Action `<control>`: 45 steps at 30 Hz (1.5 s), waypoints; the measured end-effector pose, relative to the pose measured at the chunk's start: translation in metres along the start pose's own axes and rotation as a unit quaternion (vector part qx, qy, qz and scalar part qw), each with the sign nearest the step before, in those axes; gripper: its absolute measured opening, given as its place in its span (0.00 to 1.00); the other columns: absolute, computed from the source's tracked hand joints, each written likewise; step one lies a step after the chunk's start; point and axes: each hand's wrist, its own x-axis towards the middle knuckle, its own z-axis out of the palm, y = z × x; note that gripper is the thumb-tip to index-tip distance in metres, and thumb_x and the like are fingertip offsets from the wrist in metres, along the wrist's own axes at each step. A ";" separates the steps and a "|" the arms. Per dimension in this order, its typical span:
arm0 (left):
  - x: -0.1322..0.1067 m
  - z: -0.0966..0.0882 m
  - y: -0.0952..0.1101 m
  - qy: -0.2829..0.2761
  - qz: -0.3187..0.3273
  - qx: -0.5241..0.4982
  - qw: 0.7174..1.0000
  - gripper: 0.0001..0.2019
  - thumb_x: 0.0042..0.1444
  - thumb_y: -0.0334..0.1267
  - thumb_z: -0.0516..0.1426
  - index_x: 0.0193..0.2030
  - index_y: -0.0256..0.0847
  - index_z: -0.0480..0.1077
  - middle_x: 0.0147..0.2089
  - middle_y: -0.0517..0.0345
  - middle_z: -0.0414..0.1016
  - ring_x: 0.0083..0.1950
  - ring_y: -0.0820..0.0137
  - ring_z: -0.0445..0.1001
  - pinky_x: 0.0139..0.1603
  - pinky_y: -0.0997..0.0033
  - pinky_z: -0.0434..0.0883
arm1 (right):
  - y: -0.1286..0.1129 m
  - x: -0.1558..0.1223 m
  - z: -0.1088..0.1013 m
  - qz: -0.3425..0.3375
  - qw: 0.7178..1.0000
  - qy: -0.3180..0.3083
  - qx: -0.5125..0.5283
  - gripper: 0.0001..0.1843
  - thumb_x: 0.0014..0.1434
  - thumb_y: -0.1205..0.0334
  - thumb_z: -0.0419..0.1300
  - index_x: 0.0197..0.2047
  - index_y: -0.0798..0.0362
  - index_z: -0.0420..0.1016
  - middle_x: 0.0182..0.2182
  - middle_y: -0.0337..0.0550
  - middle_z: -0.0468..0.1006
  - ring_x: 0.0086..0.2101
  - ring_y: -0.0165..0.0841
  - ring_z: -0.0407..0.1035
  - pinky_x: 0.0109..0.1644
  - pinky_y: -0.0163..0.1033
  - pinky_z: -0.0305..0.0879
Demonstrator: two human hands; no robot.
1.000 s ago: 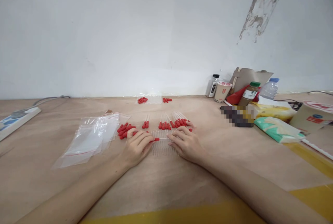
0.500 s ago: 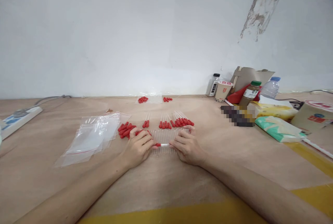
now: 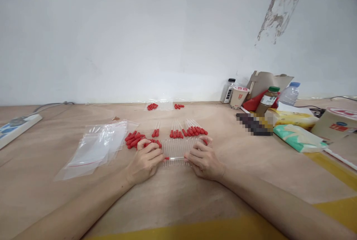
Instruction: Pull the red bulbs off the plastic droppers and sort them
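Between my two hands lies a clear glass dropper tube (image 3: 177, 158), held level, with a red rubber bulb (image 3: 167, 158) at its left end. My left hand (image 3: 147, 159) pinches the bulb, most of which its fingers hide. The fingers of my right hand (image 3: 204, 158) are closed round the other end of the tube. Whether bulb and tube are fully joined I cannot tell. Just behind and under them is a row of clear glass tubes (image 3: 178, 145). Loose red bulbs (image 3: 134, 138) are heaped beside my left hand, partly covered by it.
Behind the tubes lie droppers with red bulbs (image 3: 192, 131). Clear zip bags (image 3: 93, 151) are at left, near a power strip (image 3: 21, 130). More red bulbs (image 3: 152, 106) sit by the wall. Cups, bottles (image 3: 269, 100) and tissue packs (image 3: 298, 138) stand at right.
Both hands have come slightly nearer to me and a little farther apart. Less of the red bulb shows now, and more of the glass tube is visible between the hands.
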 end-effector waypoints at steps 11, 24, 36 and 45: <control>0.001 -0.014 -0.036 0.070 -0.292 -0.037 0.953 0.12 0.59 0.36 0.49 0.46 0.42 0.70 0.41 0.53 0.69 0.44 0.66 0.69 0.44 0.64 0.69 | 0.022 -0.001 -0.006 0.171 0.984 0.036 -0.027 0.08 0.58 0.65 0.55 0.35 0.49 0.77 0.29 0.38 0.80 0.29 0.27 0.67 0.46 0.41 0.47; -0.024 -0.025 -0.077 -0.012 -0.487 -0.041 0.872 0.16 0.49 0.49 0.55 0.41 0.43 0.68 0.35 0.59 0.74 0.31 0.69 0.70 0.30 0.70 0.66 | 0.018 -0.009 -0.003 0.136 0.986 -0.030 -0.094 0.08 0.55 0.65 0.55 0.30 0.50 0.76 0.23 0.38 0.76 0.30 0.30 0.64 0.46 0.43 0.46; -0.030 -0.025 -0.081 -0.035 -0.519 -0.024 0.854 0.16 0.50 0.53 0.54 0.35 0.42 0.70 0.32 0.60 0.74 0.31 0.69 0.69 0.31 0.71 0.65 | 0.014 -0.008 -0.005 0.117 0.990 -0.058 -0.051 0.12 0.54 0.52 0.57 0.29 0.51 0.76 0.23 0.39 0.74 0.31 0.32 0.64 0.47 0.45 0.47; 0.001 -0.029 -0.088 -0.092 -0.466 0.084 0.876 0.13 0.47 0.49 0.54 0.30 0.44 0.73 0.37 0.54 0.74 0.43 0.59 0.69 0.43 0.60 0.64 | 0.023 -0.002 -0.009 0.179 0.982 -0.006 -0.057 0.13 0.58 0.58 0.54 0.27 0.51 0.76 0.25 0.38 0.77 0.29 0.29 0.65 0.47 0.43 0.45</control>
